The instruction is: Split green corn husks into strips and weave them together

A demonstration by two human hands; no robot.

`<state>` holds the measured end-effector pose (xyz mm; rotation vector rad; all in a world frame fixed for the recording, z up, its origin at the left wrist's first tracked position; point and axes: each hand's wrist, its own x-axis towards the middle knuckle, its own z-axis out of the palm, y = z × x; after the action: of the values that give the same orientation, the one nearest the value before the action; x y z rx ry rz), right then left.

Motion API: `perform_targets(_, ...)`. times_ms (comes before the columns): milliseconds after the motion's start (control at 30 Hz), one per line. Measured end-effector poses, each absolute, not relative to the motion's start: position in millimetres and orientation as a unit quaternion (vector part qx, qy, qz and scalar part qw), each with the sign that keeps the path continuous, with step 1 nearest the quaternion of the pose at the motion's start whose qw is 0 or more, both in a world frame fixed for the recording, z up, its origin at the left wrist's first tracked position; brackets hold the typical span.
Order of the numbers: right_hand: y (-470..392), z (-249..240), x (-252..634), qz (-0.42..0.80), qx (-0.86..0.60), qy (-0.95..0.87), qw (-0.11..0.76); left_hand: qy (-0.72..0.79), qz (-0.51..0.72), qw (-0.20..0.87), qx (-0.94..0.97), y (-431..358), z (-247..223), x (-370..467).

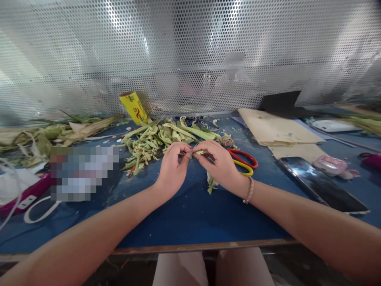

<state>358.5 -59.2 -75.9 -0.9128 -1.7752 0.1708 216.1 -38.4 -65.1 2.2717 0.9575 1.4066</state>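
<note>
Bare forearms [119, 224] at eight and four o'clock.
Left hand [173, 167] and right hand [218, 161] pinch a leaf strip [198, 152] at dial centre, fingers [183, 161] narrow; yellow tube [134, 108], ten o'clock, bears unreadably small print.

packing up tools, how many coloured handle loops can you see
2: a red loop beside the right hand, and a yellow loop next to it, nearer the person. The hand hides that spot partly, so more may be covered.

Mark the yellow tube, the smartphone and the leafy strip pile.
Yellow tube [135, 110]: head view, printed side.
Smartphone [324, 184]: head view, dark screen.
Leafy strip pile [158, 138]: head view, middle of the strips.
</note>
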Motion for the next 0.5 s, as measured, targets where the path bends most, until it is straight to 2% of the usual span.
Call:
perform_targets(200, -58, -73, 365, -0.051, -0.358, -0.792, 0.492, 0.364, 0.448, 0.310, 0.756, -42, -60, 216)
perform_targets(500, -56, -70, 370, -0.114, -0.344, -0.822, 0.439, 0.354, 0.408, 0.550, 0.637, -41, -59, 214)
